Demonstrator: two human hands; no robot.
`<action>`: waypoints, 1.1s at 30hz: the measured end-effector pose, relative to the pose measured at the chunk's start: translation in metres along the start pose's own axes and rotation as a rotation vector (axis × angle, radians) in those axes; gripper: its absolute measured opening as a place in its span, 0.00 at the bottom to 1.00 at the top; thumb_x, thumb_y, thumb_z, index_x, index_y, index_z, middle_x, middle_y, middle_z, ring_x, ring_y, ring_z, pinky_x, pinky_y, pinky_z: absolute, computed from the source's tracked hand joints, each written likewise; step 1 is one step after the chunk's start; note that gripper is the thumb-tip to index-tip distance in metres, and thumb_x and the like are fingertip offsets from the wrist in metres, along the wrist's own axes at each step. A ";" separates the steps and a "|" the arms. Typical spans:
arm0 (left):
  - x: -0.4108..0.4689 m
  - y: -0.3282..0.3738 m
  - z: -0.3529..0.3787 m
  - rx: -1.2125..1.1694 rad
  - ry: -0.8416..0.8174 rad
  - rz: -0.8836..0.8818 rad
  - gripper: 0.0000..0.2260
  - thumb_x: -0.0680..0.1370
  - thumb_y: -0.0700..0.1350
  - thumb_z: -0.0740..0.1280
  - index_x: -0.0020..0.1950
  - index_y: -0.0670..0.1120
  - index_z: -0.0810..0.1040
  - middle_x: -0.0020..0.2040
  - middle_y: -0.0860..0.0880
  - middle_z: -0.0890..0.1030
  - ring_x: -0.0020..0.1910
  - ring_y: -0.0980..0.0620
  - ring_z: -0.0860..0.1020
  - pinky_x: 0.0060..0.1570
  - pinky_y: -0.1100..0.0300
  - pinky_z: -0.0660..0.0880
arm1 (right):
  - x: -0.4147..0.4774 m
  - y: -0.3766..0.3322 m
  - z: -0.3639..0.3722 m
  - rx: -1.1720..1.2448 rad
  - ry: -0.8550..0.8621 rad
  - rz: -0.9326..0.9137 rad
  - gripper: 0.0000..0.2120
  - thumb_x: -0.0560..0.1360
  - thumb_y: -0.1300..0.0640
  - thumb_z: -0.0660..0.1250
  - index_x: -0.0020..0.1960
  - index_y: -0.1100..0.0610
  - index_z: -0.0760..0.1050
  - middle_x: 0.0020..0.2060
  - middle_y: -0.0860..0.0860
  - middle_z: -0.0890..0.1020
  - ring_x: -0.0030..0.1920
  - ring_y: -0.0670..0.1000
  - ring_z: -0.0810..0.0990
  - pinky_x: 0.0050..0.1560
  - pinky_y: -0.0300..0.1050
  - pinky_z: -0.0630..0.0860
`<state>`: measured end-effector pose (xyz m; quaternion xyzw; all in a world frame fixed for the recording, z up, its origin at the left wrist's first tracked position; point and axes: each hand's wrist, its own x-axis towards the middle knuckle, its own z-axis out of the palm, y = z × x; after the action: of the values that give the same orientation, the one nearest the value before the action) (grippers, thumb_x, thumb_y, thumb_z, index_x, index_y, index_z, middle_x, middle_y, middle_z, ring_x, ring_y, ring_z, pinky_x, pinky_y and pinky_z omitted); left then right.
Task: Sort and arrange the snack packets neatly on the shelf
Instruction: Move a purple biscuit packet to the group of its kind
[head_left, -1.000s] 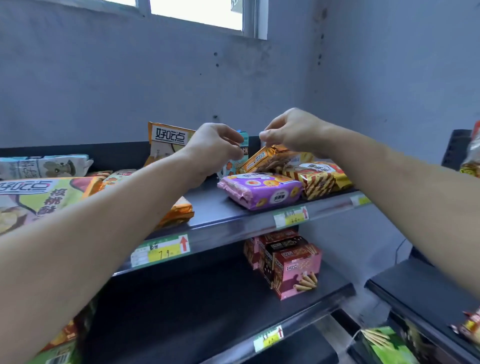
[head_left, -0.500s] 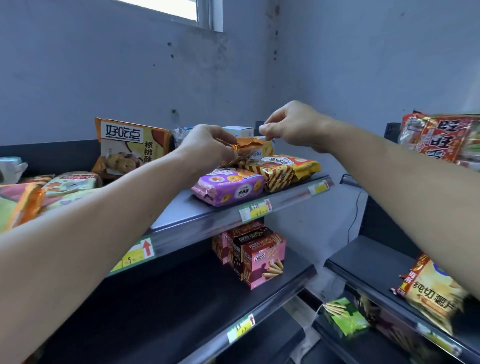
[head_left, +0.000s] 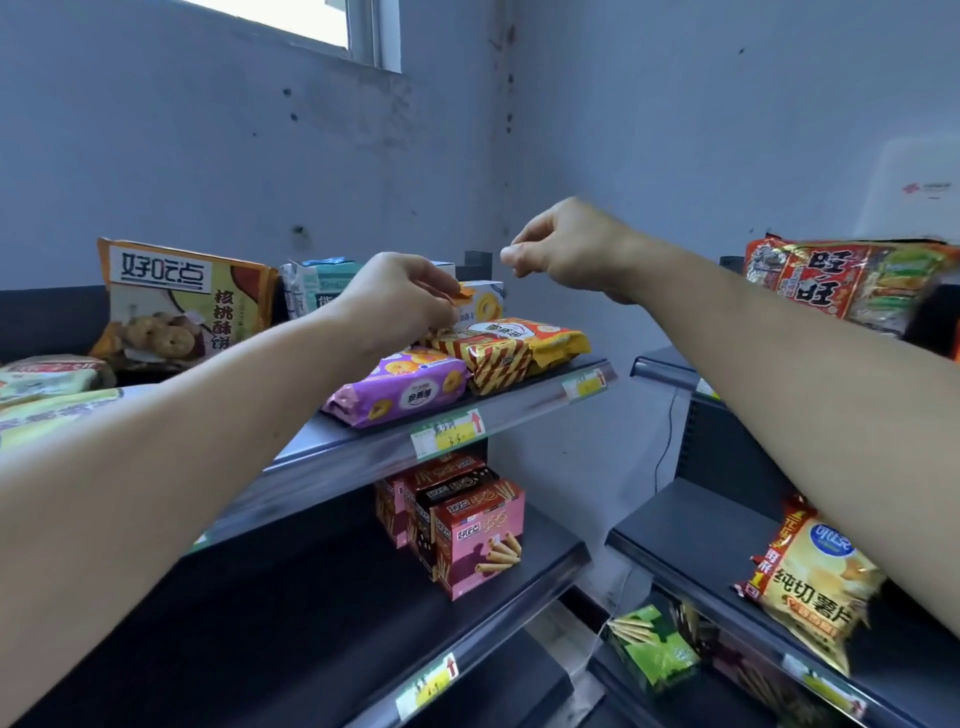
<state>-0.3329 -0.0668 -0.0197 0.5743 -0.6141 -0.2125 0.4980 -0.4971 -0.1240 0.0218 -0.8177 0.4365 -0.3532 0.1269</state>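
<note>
Leaning upright at the left of the top shelf (head_left: 311, 447), a large cookie bag (head_left: 187, 301) is facing outward. Right of it, the left hand (head_left: 400, 301) is pinching one end of an orange packet (head_left: 461, 296), holding it just above the striped packets (head_left: 509, 353) and behind the purple packet (head_left: 400, 392). Its length is mostly hidden under the hand, so its axis is unclear. The right hand (head_left: 566, 249) is hovering higher and just right, fingers curled thumb to forefinger around nothing, apart from the packet. The left hand is therefore nearer. Bare shelf is lying open leftward, while the shelf's right end is crowding the striped packets.
</note>
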 end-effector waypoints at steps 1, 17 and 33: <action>0.004 0.001 0.007 0.004 0.005 -0.005 0.09 0.72 0.33 0.69 0.43 0.47 0.79 0.44 0.45 0.80 0.43 0.48 0.78 0.51 0.55 0.77 | 0.003 0.007 -0.002 0.001 -0.001 -0.009 0.11 0.77 0.54 0.66 0.52 0.61 0.81 0.50 0.57 0.83 0.55 0.54 0.80 0.52 0.44 0.74; 0.075 0.025 0.138 0.147 0.168 -0.117 0.09 0.73 0.35 0.69 0.49 0.45 0.79 0.47 0.46 0.81 0.45 0.49 0.79 0.52 0.55 0.78 | 0.071 0.156 -0.039 0.096 -0.157 -0.159 0.12 0.75 0.53 0.68 0.51 0.62 0.82 0.46 0.55 0.83 0.48 0.52 0.80 0.50 0.45 0.75; 0.091 0.044 0.164 0.180 0.475 -0.291 0.10 0.75 0.31 0.65 0.52 0.43 0.78 0.53 0.41 0.79 0.52 0.44 0.79 0.51 0.53 0.79 | 0.109 0.221 -0.047 0.212 -0.176 -0.131 0.12 0.77 0.54 0.65 0.47 0.63 0.81 0.48 0.57 0.83 0.53 0.55 0.79 0.54 0.47 0.75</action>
<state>-0.4807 -0.1900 -0.0179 0.7318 -0.4080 -0.0857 0.5391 -0.6268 -0.3366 -0.0076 -0.8541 0.3297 -0.3320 0.2269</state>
